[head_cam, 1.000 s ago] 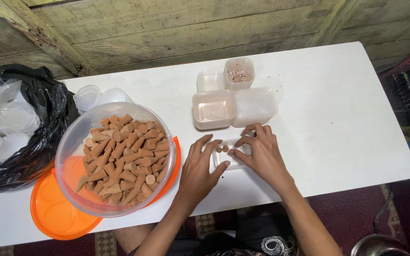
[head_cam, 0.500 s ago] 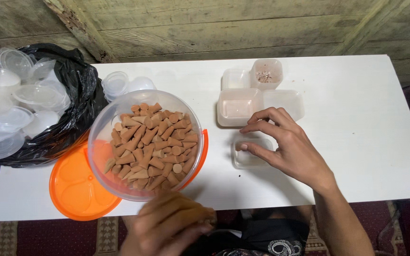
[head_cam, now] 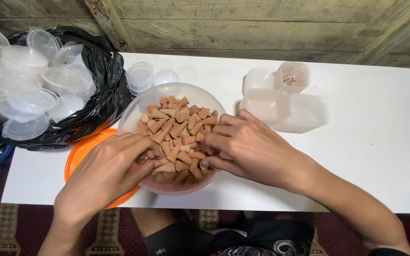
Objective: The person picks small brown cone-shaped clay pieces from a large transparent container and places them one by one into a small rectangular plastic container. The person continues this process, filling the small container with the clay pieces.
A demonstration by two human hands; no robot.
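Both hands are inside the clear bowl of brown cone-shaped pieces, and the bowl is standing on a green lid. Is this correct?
Not quite: the lid under the clear bowl is orange, not green, as the head view shows. The rest holds: the left hand and the right hand are both in the bowl, among the brown cone-shaped pieces.

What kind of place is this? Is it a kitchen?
Probably a small home packing spot, not a kitchen: a white table against a rough plank wall, a bowl of brown cones, and a bag of empty plastic cups.
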